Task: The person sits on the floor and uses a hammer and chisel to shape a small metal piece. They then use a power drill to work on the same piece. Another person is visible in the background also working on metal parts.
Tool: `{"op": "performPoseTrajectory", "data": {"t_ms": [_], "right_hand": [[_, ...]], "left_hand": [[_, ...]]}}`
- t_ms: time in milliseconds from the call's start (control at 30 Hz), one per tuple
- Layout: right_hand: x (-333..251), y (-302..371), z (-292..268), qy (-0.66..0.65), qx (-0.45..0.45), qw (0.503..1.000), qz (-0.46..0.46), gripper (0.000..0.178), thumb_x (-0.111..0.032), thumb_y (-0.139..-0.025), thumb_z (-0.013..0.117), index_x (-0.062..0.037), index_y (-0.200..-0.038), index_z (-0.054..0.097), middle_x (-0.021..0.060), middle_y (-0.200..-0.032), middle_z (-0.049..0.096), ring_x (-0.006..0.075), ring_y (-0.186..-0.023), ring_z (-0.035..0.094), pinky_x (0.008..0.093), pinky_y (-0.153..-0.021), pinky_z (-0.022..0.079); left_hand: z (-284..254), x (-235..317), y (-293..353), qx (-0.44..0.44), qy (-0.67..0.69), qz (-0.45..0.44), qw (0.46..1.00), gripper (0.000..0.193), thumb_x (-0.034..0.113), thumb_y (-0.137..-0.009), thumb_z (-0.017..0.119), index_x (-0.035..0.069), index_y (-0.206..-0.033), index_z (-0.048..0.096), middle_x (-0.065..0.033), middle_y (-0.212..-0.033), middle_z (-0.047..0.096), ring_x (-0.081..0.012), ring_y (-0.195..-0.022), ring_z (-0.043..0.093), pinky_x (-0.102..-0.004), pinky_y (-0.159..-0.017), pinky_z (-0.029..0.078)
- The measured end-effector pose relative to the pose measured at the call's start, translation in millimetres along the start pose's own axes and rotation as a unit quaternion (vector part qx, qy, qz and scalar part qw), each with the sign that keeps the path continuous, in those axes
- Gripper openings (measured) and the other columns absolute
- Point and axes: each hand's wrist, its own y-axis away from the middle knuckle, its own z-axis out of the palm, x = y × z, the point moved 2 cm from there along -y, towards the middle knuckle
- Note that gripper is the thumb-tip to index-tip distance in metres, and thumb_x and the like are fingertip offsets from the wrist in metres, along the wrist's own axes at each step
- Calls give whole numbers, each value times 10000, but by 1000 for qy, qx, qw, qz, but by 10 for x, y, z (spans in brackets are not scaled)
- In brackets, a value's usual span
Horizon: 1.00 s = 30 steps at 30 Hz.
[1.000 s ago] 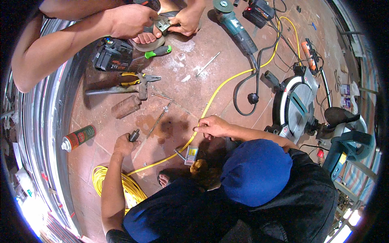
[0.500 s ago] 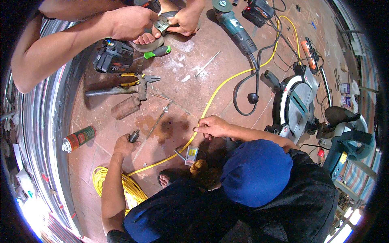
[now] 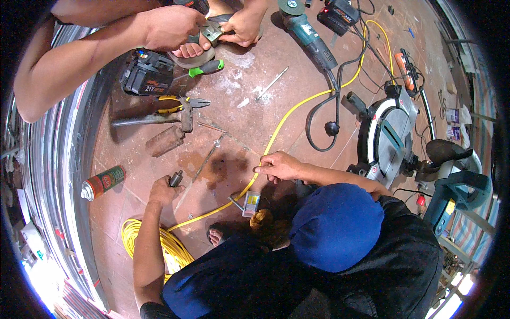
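1. Left hand (image 3: 170,26) is closed in a fist. Right hand (image 3: 241,24) has its fingers pinched narrow. Both grip the small grey-and-green metal tool part (image 3: 212,32), which is held between the two sets of fingers, off the floor.
2. Handling, as a judgement: it looks rigid, light and small, with hard edges. Best pinched at the two ends, as it is now. How the left fingers sit on it is partly hidden.
3. Just under the fingers is a sandalled foot (image 3: 186,50), close enough to get in the way.
4. Below the fingers: green-handled screwdriver (image 3: 207,67), black battery pack (image 3: 146,72), yellow-handled pliers (image 3: 178,103).
5. Right of the right fingers: teal angle grinder (image 3: 305,32).
6. Well below: yellow cable (image 3: 276,133) on the reddish tile floor (image 3: 244,114). A co-worker's hand (image 3: 279,166) points just beside the cable.
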Motion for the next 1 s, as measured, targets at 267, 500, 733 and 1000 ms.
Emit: {"op": "performPoseTrajectory", "data": {"t_ms": [267, 500, 733, 1000], "right_hand": [[-14, 12, -9, 8, 2, 1000, -8, 425, -454, -974, 663, -45, -860, 656, 48, -646, 677, 128, -569, 662, 289, -505, 493], [-13, 12, -3, -9, 1, 1000, 0, 421, -459, -971, 665, -53, -862, 659, 46, -644, 677, 125, -563, 656, 286, -502, 487], [-12, 3, -13, 16, 1, 1000, -11, 418, -450, -969, 670, -46, -861, 658, 51, -644, 675, 126, -557, 649, 291, -502, 486], [-32, 5, -15, 20, 2, 1000, -16, 420, -446, -977, 663, -44, -855, 650, 53, -651, 674, 132, -563, 653, 303, -519, 495]], "left_hand": [[-9, 6, 12, -11, 5, -18, 1000, 516, 407, -755, 837, -27, -993, 687, -256, -970, 715, -372, -935, 703, -433, -841, 530], [-6, 14, 2, 1, -13, 2, 1000, 520, 417, -753, 837, -26, -983, 688, -261, -971, 713, -381, -944, 701, -445, -835, 529], [42, -84, -53, 2, 4, 8, 1000, 517, 423, -751, 835, -19, -973, 688, -259, -944, 712, -382, -933, 700, -447, -826, 528], [-14, 70, 64, 26, 48, 34, 998, 342, 265, -778, 853, 8, -866, 645, -93, -687, 664, -190, -591, 634, -360, -579, 508]]}}
